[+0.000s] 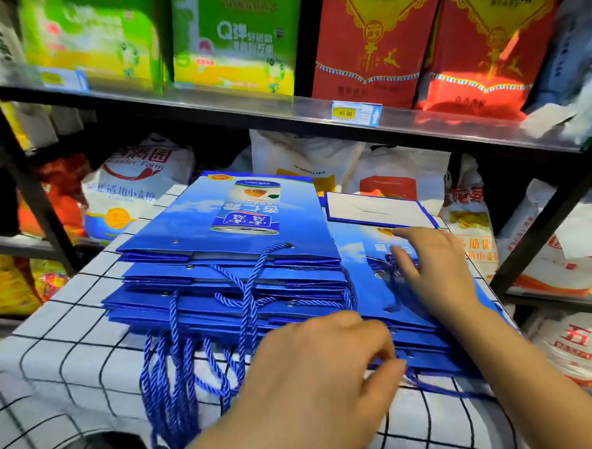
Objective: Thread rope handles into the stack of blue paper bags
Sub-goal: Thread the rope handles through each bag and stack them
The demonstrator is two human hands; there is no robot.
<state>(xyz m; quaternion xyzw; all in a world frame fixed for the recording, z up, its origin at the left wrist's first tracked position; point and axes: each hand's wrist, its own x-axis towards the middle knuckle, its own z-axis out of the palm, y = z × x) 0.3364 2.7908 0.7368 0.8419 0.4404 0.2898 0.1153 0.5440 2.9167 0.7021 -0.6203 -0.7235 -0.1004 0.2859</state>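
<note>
Metal shop shelves (225,105) stocked with printed flour sacks (135,188) stand behind a white cloth with a black grid (74,367). On it lies the stack of glossy blue paper bags (232,228), with twisted blue rope handles (173,382) dangling over its near edge. The left hand (324,373) pinches a thin blue rope (443,390) at the right-hand pile's edge. The right hand (433,269) rests with fingers spread on that pile's top bag.
</note>
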